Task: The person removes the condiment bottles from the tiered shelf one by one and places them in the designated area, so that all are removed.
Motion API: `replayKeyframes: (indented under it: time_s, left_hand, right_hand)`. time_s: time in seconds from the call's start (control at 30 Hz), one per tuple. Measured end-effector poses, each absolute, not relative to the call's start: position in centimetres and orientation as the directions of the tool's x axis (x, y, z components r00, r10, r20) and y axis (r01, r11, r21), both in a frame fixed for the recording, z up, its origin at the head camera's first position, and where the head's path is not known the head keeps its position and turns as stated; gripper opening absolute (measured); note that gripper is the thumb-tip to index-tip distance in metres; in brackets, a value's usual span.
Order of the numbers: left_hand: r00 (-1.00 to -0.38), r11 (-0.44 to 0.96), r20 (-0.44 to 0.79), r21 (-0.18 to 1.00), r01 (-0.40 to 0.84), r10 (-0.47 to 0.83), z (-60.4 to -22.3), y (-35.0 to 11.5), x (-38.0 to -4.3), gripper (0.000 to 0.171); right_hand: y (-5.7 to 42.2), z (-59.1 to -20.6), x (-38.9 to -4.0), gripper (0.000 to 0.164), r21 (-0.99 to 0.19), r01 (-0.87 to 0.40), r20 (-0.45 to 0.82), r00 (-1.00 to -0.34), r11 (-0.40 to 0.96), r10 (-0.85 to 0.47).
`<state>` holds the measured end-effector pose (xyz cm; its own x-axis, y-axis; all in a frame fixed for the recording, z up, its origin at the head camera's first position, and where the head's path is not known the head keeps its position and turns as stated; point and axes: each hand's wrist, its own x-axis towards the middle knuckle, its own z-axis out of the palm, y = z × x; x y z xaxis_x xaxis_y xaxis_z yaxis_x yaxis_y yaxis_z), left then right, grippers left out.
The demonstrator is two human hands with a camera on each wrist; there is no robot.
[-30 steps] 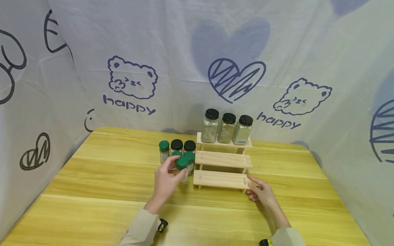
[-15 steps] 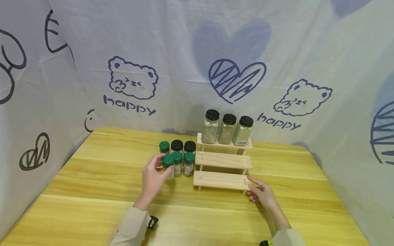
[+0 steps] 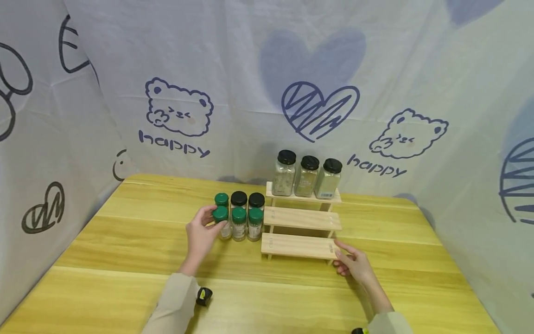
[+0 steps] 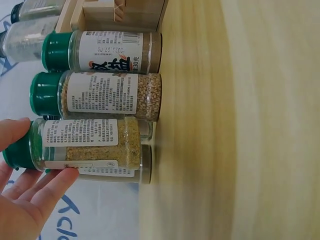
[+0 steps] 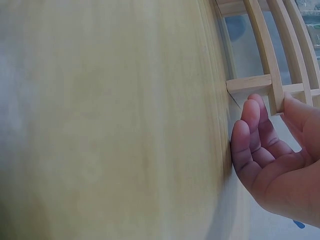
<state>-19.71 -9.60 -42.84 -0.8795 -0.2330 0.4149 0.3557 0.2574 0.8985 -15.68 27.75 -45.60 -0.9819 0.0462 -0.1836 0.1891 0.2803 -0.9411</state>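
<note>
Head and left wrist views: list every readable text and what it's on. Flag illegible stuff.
"happy": backdrop, under the left bear drawing.
"happy": backdrop, under the right bear drawing.
"盐": label on the green-capped jar nearest the wooden stand.
"30克": same label.
Too small or blurred: that label's stamped digits; fine print on the held jar; marks on the stand.
Unclear: partial backdrop letters, left wrist view.

A yellow wood-grain desk [image 3: 117, 260] stands before a creased white fabric backdrop [image 3: 238, 51] printed with a solid pale-blue heart [image 3: 313, 58], a scribbled dark-blue heart [image 3: 321, 113] and line-drawn bear heads [image 3: 179, 107] above "happy" lettering [image 3: 174, 144].
</note>
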Motion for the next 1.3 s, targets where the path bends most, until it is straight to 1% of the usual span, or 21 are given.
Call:
replayKeyframes:
  time_s: [0.2, 0.6, 0.8, 1.03, 1.13, 1.3]
  left_hand:
    - [-0.899, 0.2, 0.36, 0.927, 0.316, -0.25, -43.4, -9.9, -20.5, 0.04]
    - [-0.909, 0.177, 0.328, 0.941, 0.289, -0.258, -43.8, -9.9, -21.2, 0.041]
    - [-0.916, 0.172, 0.294, 0.952, 0.254, -0.275, -44.2, -10.0, -21.6, 0.041]
    - [-0.923, 0.148, 0.279, 0.958, 0.247, -0.265, -43.9, -9.8, -21.4, 0.045]
    - [-0.925, 0.159, 0.279, 0.957, 0.245, -0.259, -42.9, -9.5, -20.7, 0.046]
    - [-0.922, 0.185, 0.286, 0.952, 0.243, -0.261, -43.6, -9.7, -21.0, 0.05]
  right_hand:
    - [27.7, -45.6, -15.6, 0.04, -0.94, 0.188, -0.184, -0.982, 0.286, 0.042]
    - [27.8, -45.7, -15.6, 0.04, -0.942, 0.186, -0.184, -0.982, 0.279, 0.032]
    - [27.8, -45.7, -15.7, 0.04, -0.943, 0.175, -0.175, -0.984, 0.284, 0.024]
    - [27.7, -45.6, -15.7, 0.041, -0.94, 0.178, -0.174, -0.984, 0.291, 0.04]
    - [27.7, -45.5, -15.7, 0.041, -0.94, 0.179, -0.173, -0.984, 0.292, 0.047]
    - [27.7, -45.5, -15.7, 0.041, -0.937, 0.182, -0.175, -0.983, 0.297, 0.051]
